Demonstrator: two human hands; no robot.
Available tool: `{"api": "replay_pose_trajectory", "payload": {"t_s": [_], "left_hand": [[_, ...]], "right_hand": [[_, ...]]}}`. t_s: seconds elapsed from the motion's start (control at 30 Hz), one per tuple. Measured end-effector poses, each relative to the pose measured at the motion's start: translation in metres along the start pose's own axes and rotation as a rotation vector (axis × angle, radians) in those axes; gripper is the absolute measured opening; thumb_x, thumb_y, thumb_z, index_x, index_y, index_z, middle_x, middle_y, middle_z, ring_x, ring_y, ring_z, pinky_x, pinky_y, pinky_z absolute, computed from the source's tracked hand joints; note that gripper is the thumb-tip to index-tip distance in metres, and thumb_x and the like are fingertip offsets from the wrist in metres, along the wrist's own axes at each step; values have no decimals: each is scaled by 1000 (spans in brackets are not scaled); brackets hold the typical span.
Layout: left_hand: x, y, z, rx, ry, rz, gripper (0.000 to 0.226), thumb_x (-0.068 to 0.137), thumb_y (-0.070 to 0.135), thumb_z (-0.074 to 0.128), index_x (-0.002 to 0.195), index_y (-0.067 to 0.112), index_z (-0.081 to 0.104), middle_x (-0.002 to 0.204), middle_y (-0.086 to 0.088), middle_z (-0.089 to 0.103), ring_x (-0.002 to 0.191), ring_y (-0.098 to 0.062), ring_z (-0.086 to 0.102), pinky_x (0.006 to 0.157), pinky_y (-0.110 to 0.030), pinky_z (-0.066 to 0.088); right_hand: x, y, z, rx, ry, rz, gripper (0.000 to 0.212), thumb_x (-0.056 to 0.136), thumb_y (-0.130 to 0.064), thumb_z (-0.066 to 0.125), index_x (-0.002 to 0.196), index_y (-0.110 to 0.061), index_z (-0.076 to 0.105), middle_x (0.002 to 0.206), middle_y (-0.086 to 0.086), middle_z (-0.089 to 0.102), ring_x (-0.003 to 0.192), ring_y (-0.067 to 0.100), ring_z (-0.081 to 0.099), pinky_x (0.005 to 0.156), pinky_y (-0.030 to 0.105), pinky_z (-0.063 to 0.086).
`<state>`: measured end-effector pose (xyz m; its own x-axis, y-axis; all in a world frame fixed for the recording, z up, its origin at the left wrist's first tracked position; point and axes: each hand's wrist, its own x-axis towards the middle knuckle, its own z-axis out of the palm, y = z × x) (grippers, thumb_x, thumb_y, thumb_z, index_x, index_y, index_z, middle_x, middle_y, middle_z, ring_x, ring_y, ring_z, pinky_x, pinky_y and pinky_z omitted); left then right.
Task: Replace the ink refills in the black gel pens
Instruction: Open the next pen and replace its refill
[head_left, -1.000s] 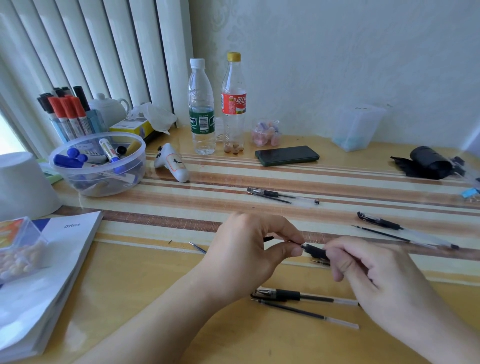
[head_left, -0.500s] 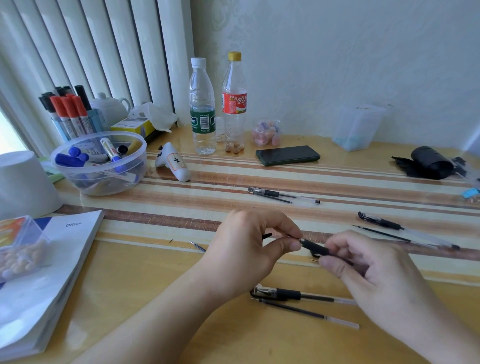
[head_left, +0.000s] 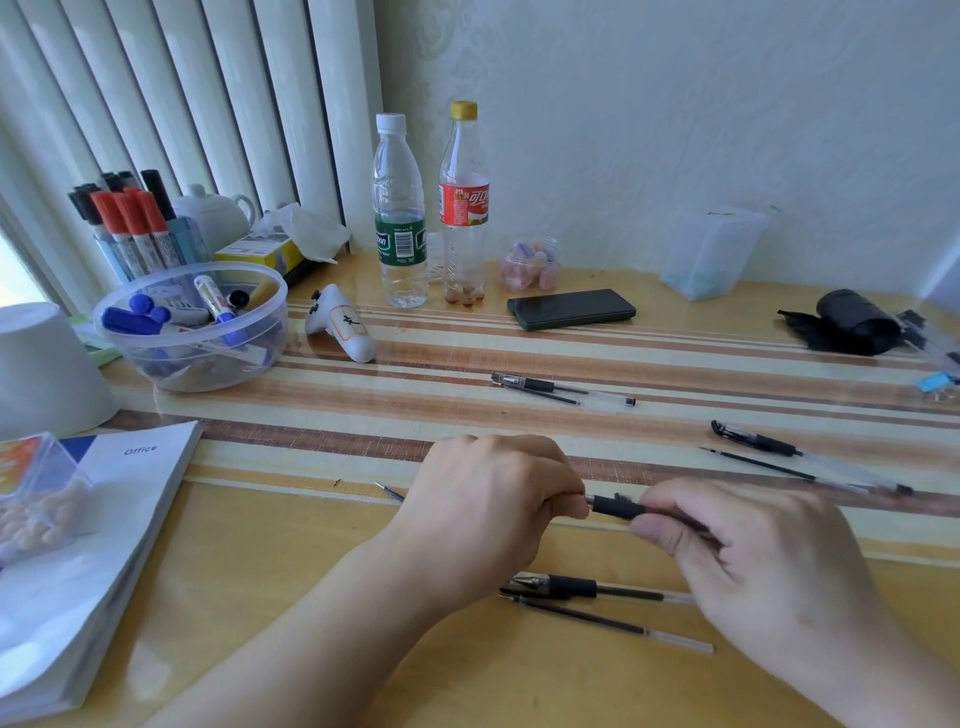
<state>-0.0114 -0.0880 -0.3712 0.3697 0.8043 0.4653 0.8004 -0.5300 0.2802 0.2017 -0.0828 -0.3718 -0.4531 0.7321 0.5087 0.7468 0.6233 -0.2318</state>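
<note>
Risk as I read it: left hand (head_left: 488, 504) and right hand (head_left: 748, 551) both pinch the gel pen (head_left: 618, 506) just above the table (head_left: 311, 561), so careless twisting could drop its small tip.

Left hand (head_left: 488, 499), right hand (head_left: 737, 556), fingers curled

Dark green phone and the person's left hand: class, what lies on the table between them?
In the head view, a clear-barrelled black gel pen with a loose refill beside it lies between dark green phone and left hand.
</note>
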Motion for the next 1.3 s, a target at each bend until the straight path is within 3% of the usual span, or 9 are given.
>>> {"api": "replay_pose_trajectory", "payload": {"t_s": [0.13, 0.27, 0.37, 0.47, 0.8, 0.93, 1.07, 1.17, 1.3], "left_hand": [[0, 1, 0, -20, 52, 60, 16, 88, 25, 62, 76, 24, 72, 80, 12, 70, 57, -13, 57, 43, -24, 39], [2, 1, -2, -260, 11, -111, 15, 89, 37, 56, 98, 27, 62, 75, 9, 59, 60, -4, 47, 53, -20, 35], [1, -11, -4, -495, -138, -268, 38, 89, 14, 40, 123, 32, 40, 84, 8, 57, 70, -9, 49, 63, -23, 39], [-2, -20, -6, -433, -188, -250, 55, 93, -5, 32, 134, 31, 30, 102, 12, 61, 85, -14, 54, 77, -28, 45], [2, -19, -4, -518, -158, -319, 18, 93, 6, 58, 107, 18, 59, 94, 10, 74, 79, -3, 66, 76, -21, 54], [3, -19, -3, -446, -161, -281, 16, 94, 13, 59, 108, 21, 62, 93, 13, 73, 82, 1, 64, 73, -16, 52], [3, -20, -2, -387, -149, -255, 16, 95, 21, 60, 109, 26, 65, 81, 22, 63, 77, 9, 56, 65, -4, 40], [2, -17, 0, -383, -170, -207, 19, 95, 18, 58, 110, 25, 67, 81, 17, 66, 76, 1, 57, 63, -9, 42], [2, -14, 2, -374, -131, -152, 23, 94, 8, 57, 108, 21, 69, 76, 9, 67, 65, -3, 52, 58, -11, 40]], "right_hand": [[-3, 3, 3, -5, -10, 12, 34, 90, -42, 42, 72, -29, 67, 45, -18, 54, 37, 6, 47, 35, 22, 40], [-1, 6, 5, 62, -28, 58, 28, 93, -47, 38, 76, -36, 57, 42, -17, 45, 42, 5, 47, 36, 20, 34], [0, 10, 4, 176, -41, 82, 19, 92, -53, 41, 87, -39, 54, 53, -10, 60, 45, 11, 50, 40, 24, 38], [0, 15, 1, 271, -13, 103, 6, 92, -47, 52, 92, -40, 51, 69, -13, 67, 45, 10, 52, 47, 26, 44], [1, 15, 2, 201, -8, 112, 12, 88, -53, 54, 93, -43, 57, 92, -21, 63, 59, 19, 63, 49, 31, 50], [1, 17, 3, 207, -25, 124, 14, 82, -50, 56, 92, -42, 61, 89, -21, 62, 72, 10, 63, 48, 12, 43], [1, 18, 4, 234, -6, 128, 13, 80, -48, 59, 90, -42, 64, 86, -22, 63, 81, 7, 64, 49, 17, 48], [1, 16, 6, 267, -13, 108, 14, 79, -47, 60, 89, -39, 67, 85, -21, 64, 83, 3, 64, 64, 18, 49], [1, 11, 6, 309, -15, 93, 14, 77, -38, 64, 87, -30, 70, 78, -17, 68, 76, -9, 62, 55, -2, 38]]}}
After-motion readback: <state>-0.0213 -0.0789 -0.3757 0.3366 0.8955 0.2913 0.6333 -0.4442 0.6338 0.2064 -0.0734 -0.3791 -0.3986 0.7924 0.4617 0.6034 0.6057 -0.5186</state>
